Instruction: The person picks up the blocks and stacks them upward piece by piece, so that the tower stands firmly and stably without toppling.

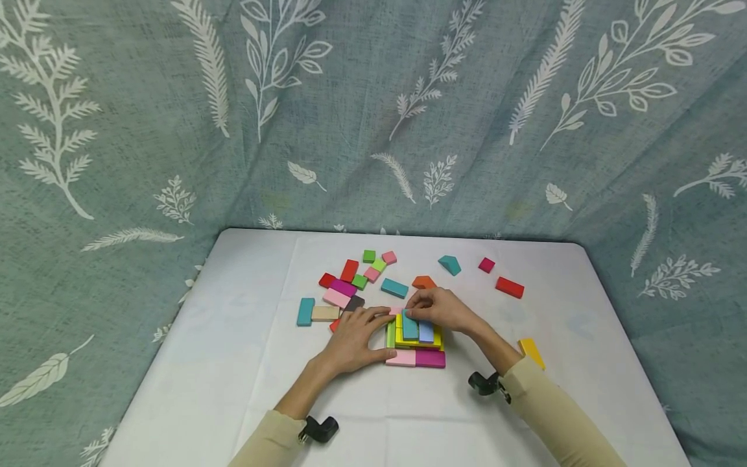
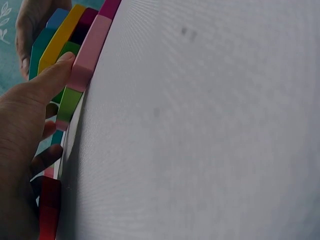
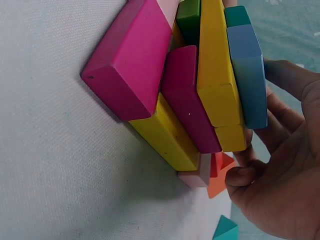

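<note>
Teal block (image 1: 410, 329), flat and straight-edged, lies on the stack (image 1: 417, 344) by the right grip (image 1: 441, 308), whose bent fingers touch its far end; I can't tell if they pinch. The left grip (image 1: 355, 340) spreads wide, touching the stack. White table (image 1: 408, 415) stretches in front of both; loose blocks (image 1: 343, 287) lie beyond.

- Along the left edge and into the far-left corner, the white cloth-covered tabletop (image 1: 192, 395) offers open passage.
- A loose cluster of coloured, wooden-looking blocks (image 1: 343, 287) stands between the left hand (image 1: 353, 340) and the far edge.
- That hand bars the left side of the stack of multicoloured rectangular blocks (image 1: 415, 338); the right hand (image 1: 439, 308), pinching its top teal rectangular block (image 1: 410, 329), bars the far side.
- Nearside approach: open between the forearms.
- Toward the right edge, a yellow rectangular block (image 1: 532, 354) obstructs beside the right sleeve (image 1: 554, 412); open cloth beyond.
</note>
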A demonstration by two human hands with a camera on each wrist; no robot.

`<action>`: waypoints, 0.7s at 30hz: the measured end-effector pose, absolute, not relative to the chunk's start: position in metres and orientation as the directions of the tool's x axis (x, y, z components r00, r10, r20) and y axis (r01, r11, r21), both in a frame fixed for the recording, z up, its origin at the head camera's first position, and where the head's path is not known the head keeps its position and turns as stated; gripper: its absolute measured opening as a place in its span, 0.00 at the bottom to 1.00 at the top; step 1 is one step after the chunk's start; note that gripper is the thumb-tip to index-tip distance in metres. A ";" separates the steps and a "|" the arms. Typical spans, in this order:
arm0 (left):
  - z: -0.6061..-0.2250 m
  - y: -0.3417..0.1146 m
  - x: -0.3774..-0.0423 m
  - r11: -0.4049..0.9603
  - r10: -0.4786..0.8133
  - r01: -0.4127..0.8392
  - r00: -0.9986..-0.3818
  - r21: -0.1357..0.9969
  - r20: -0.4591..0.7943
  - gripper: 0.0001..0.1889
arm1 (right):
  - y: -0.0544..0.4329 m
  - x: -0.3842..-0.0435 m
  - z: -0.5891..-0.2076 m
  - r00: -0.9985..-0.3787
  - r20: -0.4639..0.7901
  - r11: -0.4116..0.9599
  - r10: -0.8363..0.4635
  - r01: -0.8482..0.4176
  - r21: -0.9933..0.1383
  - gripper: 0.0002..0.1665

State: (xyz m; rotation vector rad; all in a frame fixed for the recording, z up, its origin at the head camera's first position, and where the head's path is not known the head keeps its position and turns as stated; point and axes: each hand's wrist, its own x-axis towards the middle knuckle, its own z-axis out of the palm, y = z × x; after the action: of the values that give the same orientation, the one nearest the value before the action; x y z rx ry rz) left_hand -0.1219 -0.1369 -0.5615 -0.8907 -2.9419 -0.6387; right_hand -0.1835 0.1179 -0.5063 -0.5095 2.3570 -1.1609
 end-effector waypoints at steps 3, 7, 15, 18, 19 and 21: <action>-0.560 -0.137 -0.122 0.757 0.530 0.529 -0.840 0.382 0.115 0.41 | 0.118 -0.182 -0.505 -0.831 -0.229 0.583 -0.506 -0.134 -0.801 0.11; -0.559 -0.137 -0.121 0.764 0.528 0.524 -0.843 0.376 0.103 0.42 | 0.119 -0.180 -0.504 -0.838 -0.220 0.594 -0.500 -0.147 -0.791 0.10; -0.557 -0.137 -0.120 0.768 0.528 0.522 -0.844 0.371 0.096 0.42 | 0.119 -0.179 -0.504 -0.835 -0.231 0.597 -0.499 -0.138 -0.790 0.12; -0.557 -0.137 -0.120 0.765 0.528 0.524 -0.843 0.374 0.100 0.42 | 0.120 -0.179 -0.504 -0.833 -0.233 0.590 -0.502 -0.133 -0.797 0.12; -0.557 -0.137 -0.120 0.764 0.528 0.524 -0.843 0.375 0.102 0.42 | 0.120 -0.179 -0.504 -0.832 -0.232 0.587 -0.504 -0.132 -0.799 0.12; -0.557 -0.137 -0.120 0.764 0.527 0.526 -0.843 0.375 0.108 0.42 | 0.120 -0.179 -0.504 -0.832 -0.230 0.585 -0.505 -0.134 -0.800 0.12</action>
State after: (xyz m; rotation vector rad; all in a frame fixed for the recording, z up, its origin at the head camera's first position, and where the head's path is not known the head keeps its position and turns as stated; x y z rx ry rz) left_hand -0.1202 -0.1366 -0.5573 -0.8820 -2.9538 -0.6258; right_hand -0.1793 0.1203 -0.5038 -0.5120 2.3796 -1.1494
